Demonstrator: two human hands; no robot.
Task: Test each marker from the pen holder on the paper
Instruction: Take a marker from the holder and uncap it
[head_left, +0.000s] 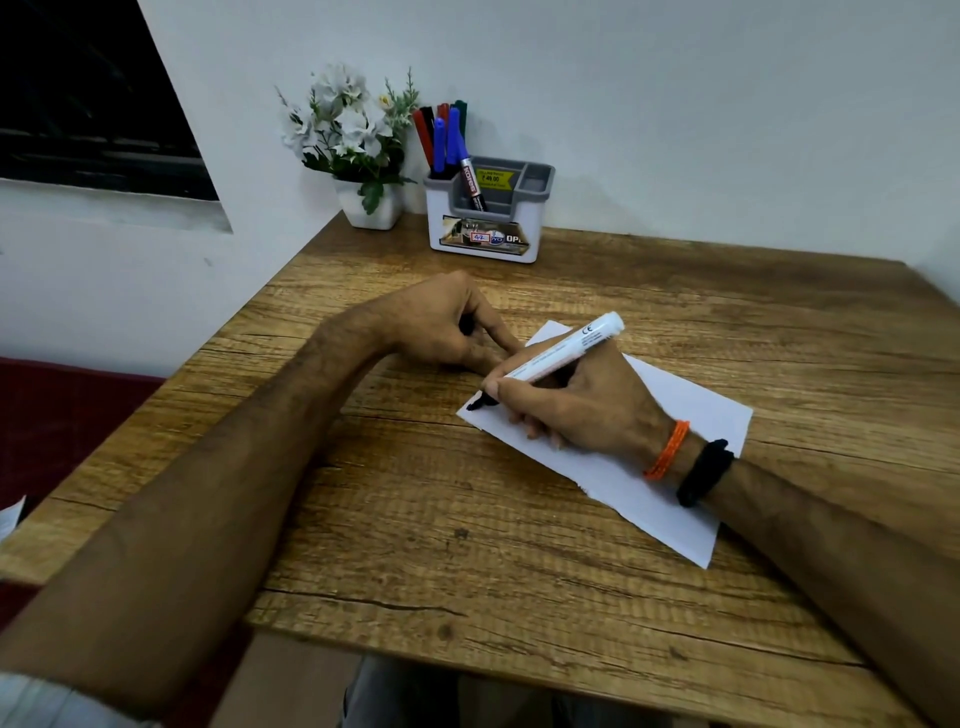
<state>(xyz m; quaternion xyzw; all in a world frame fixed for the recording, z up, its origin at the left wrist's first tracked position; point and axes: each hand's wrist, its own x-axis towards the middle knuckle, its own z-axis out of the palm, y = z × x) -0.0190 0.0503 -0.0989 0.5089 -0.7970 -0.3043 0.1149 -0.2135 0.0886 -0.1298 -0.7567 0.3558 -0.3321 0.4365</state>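
- A wood-grain table (415, 519) stands in a corner of pale walls, with a dark window (88, 93) up at the left.
- A white sheet of paper (649, 493) lies slantwise on the table, right of centre.
- The right hand (582, 410) rests on the paper, fingers curled round a white marker (566, 353); thumb and forefinger pinch the barrel near its lower end.
- The marker's dark tip (480, 402) points down and left, past the fingertips, and meets the paper near the sheet's left corner, where a short dark mark shows.
- The barrel's blunt end rises up and to the right, clear above the knuckles.
- The left hand (447, 325) lies just beside the paper's upper left edge, fingers curled inward round a small dark thing (466, 326), likely the cap; it is mostly hidden.
- One left fingertip reaches to the sheet's edge, close to the right hand's forefinger.
- An orange band (667, 449) and a black band (704, 473) circle the right wrist.
- At the table's far edge stands a white and grey holder (483, 228); red, black, blue and green markers (441, 135) stand in its left compartment, and one leans into the middle.
- A pot of white flowers (353, 140) stands just left of the holder.
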